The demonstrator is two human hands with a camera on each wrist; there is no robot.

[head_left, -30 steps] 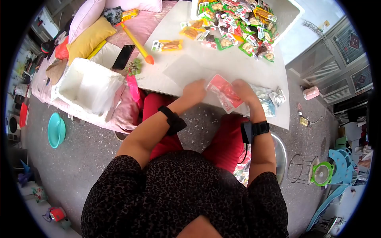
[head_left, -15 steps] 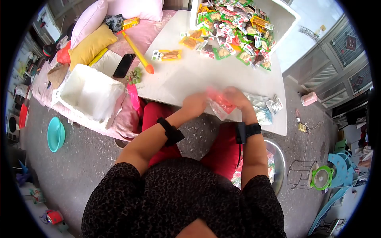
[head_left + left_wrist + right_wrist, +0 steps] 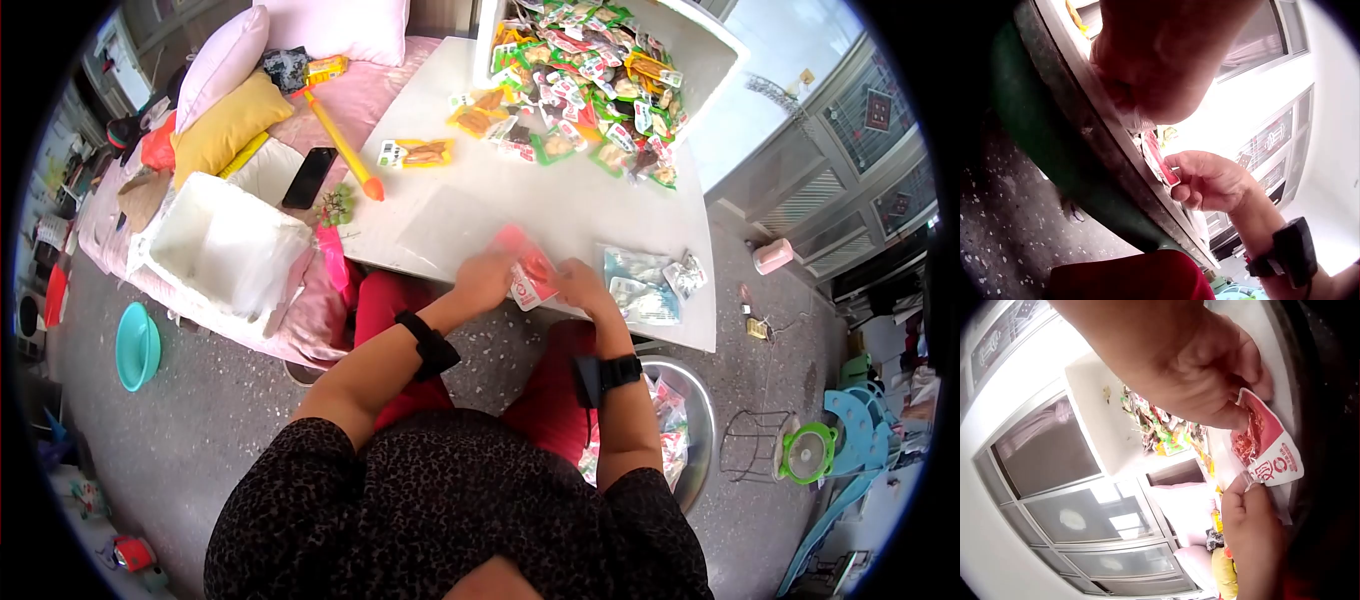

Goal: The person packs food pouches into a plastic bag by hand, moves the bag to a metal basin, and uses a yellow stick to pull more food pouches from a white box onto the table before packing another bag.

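Both hands hold a red and white food packet [image 3: 532,272] with clear plastic on it, close over the table's near edge. My left hand [image 3: 483,280] pinches clear plastic at one edge of the packet, as the right wrist view shows. From the other side, my right hand [image 3: 582,286] grips the packet's edge between thumb and fingers. Reddish food [image 3: 1249,439] shows through the packet's window. Just beyond the left hand lies a clear plastic sheet or bag [image 3: 440,222] on the table. In the left wrist view the left hand [image 3: 1154,69] hides part of the packet.
Blue and silver packets [image 3: 640,285] lie right of the hands. A white foam box [image 3: 715,75] full of snack packets stands at the back. A yellow packet [image 3: 415,153], a phone [image 3: 309,178] and another foam box [image 3: 215,240] are leftward. A metal basin [image 3: 703,425] sits below.
The hands and the packet have moved left and toward the body. The packet has turned more upright, and the right hand has moved away from the blue and silver packets.
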